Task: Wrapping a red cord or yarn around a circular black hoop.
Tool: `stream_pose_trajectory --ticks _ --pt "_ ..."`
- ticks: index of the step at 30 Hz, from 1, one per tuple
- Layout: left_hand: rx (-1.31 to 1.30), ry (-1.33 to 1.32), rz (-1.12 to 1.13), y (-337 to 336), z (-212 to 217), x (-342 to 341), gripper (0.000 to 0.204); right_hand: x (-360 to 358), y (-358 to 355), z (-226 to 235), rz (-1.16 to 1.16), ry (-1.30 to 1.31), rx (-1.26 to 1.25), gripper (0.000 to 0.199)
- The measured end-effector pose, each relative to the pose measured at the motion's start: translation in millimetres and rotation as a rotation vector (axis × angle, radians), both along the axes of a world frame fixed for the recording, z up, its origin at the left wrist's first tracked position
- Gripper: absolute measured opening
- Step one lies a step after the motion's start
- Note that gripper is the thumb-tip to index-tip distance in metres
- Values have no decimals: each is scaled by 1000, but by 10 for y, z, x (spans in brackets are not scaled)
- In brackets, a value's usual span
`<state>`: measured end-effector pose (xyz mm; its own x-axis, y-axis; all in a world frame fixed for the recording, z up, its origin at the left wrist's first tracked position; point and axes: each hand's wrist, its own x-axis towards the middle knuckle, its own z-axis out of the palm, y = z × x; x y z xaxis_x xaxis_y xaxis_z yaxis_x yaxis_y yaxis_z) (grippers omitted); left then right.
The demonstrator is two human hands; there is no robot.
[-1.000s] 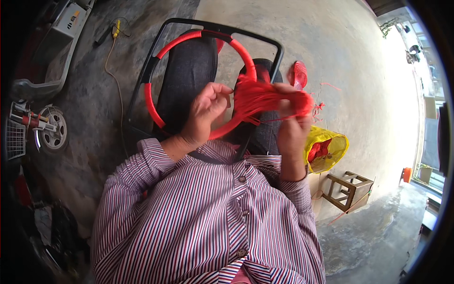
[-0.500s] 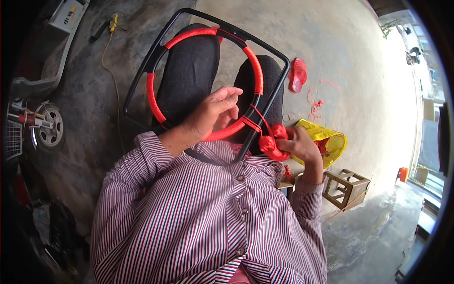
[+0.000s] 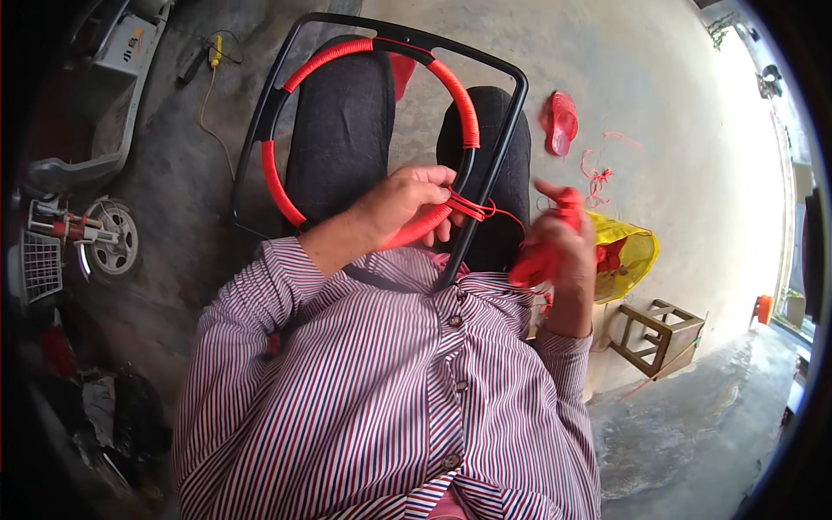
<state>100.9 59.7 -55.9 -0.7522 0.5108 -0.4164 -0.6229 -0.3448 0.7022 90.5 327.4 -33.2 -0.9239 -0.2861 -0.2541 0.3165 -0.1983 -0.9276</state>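
Across my thighs lies a black metal frame (image 3: 507,143) with a ring (image 3: 457,95) set inside it, much of the ring wrapped in red cord. My left hand (image 3: 412,204) is closed round the ring's near right part, its thumb pressing on the red cord loops (image 3: 468,206) that reach over to the frame's side bar. From these loops a slack strand runs right to a bundle of red cord (image 3: 539,260). My right hand (image 3: 563,238), blurred by motion, holds this bundle off the frame's right side.
A yellow bag (image 3: 637,260) with red stuff inside stands on the floor at the right, beside a small wooden stool (image 3: 656,338). Farther off lie a red slipper (image 3: 562,123) and cord scraps (image 3: 598,180). A wheel (image 3: 114,238) and a yellow-ended cable (image 3: 215,52) are at left.
My left hand has closed on the ring and the cord loops. My right hand has moved right and slightly away with the red bundle, drawing out the strand.
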Motion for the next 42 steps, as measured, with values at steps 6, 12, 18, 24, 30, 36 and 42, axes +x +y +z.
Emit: stream_pose_trajectory --ticks 6,12,18,24,30,36,42 --pt "-30 -42 30 11 116 -6 29 -5 -245 -18 306 -119 284 21" --pt "-71 -174 190 7 228 49 22 165 -177 -47 249 -89 286 12" --pt "-95 -165 167 -41 134 200 18 343 -258 -138 292 461 663 23" --pt "1 -202 241 -48 222 189 9 362 -289 -124 273 524 732 24" --pt "-63 -171 205 -105 178 127 9 335 -342 -120 328 524 737 23" --pt "-40 -181 138 -105 236 -8 13 371 -313 -101 320 629 740 24" --pt "2 -260 224 -92 99 76 22 293 7 -197 26 50 123 27"
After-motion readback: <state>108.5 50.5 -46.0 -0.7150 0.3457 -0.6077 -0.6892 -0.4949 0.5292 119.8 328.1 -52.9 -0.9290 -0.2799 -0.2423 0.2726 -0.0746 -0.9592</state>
